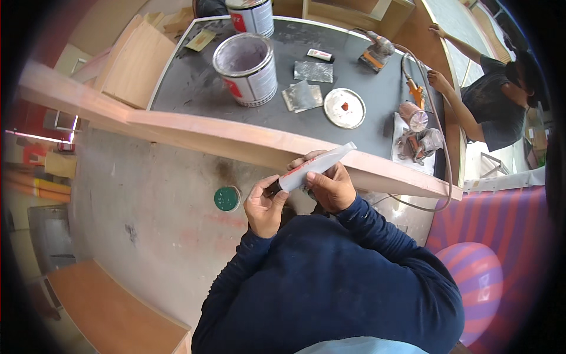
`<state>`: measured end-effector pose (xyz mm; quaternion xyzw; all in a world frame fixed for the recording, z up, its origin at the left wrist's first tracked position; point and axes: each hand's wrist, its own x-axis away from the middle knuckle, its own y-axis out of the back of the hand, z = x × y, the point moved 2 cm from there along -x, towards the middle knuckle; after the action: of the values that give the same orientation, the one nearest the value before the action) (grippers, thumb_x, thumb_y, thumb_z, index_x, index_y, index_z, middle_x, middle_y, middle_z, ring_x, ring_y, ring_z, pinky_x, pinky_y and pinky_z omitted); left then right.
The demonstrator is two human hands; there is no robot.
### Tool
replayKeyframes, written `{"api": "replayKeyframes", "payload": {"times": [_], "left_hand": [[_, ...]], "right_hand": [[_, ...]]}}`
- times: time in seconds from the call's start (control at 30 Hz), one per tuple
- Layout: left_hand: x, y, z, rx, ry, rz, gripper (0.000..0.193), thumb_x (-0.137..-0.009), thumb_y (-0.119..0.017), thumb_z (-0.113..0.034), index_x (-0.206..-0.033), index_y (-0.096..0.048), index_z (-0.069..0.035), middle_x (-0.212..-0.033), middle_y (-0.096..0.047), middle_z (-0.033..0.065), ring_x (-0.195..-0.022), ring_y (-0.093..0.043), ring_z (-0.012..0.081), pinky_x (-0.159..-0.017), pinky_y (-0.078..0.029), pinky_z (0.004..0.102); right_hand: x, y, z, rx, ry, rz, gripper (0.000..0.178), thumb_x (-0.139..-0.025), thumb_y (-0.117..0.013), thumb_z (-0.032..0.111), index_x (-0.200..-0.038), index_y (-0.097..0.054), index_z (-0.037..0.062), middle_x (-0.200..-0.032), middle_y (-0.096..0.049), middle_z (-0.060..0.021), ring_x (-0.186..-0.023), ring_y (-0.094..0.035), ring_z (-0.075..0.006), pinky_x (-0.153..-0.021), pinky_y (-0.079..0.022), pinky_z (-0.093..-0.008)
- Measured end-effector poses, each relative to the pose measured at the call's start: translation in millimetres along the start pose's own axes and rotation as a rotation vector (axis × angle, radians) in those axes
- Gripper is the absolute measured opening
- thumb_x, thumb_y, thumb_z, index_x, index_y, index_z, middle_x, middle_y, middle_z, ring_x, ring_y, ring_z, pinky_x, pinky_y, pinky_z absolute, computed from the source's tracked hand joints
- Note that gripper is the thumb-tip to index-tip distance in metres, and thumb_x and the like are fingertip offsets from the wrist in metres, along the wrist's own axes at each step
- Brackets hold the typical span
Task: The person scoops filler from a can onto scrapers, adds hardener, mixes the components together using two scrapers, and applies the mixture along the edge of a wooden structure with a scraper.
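White tube [306, 171] slants between 2 curled hands [263, 209] [336, 189].

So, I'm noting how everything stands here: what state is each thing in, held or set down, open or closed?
Left hand: closed at the large tube's capped end
Right hand: gripping its body
Large tube: held, black cap at its lower end
Near tin: upright, lid off
Far tin: upright, lid unclear
Round lid: flat, reddish dab on it
Small tube: lying down
Upper sander: set down
Green-topped can: upright
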<state>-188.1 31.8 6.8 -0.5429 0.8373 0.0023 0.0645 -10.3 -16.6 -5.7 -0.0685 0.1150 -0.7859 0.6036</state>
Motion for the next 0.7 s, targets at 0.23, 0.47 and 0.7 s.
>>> {"api": "replayKeyframes", "payload": {"times": [0.23, 0.47, 0.7], "left_hand": [[6, 48, -2, -0.69, -0.586, 0.031, 0.039, -0.079, -0.08, -0.001, -0.114, -0.063, 0.002, -0.115, -0.063, 0.0169, -0.1, -0.066, 0.0259, -0.084, -0.057, 0.0337], [5, 59, 8, -0.557, -0.488, -0.115, 0.033, -0.077, -0.079, 0.0, -0.108, -0.068, -0.001, -0.108, -0.067, 0.0155, -0.097, -0.066, 0.0319, -0.08, -0.055, 0.0357], [-29, 42, 2, -0.597, -0.595, 0.049, 0.033, -0.075, -0.079, 0.001, -0.106, -0.069, -0.002, -0.11, -0.067, 0.0136, -0.097, -0.065, 0.0305, -0.081, -0.055, 0.0362]], "right_hand": [[8, -25, -65, 0.166, -0.158, -0.034, 0.032, -0.094, -0.067, 0.018, -0.116, -0.053, -0.0021, -0.105, -0.068, -0.015, -0.096, -0.07, -0.0263, -0.083, -0.06, -0.0383], [-5, -47, -53, -0.041, -0.247, -0.045, 0.031, -0.096, -0.064, 0.019, -0.115, -0.054, -0.0022, -0.103, -0.069, -0.0153, -0.093, -0.071, -0.0268, -0.081, -0.061, -0.0386], [-29, -36, -51, -0.182, -0.415, -0.114, 0.031, -0.095, -0.065, 0.023, -0.112, -0.055, -0.0008, -0.098, -0.069, -0.0141, -0.086, -0.071, -0.0223, -0.077, -0.061, -0.0341]]}}
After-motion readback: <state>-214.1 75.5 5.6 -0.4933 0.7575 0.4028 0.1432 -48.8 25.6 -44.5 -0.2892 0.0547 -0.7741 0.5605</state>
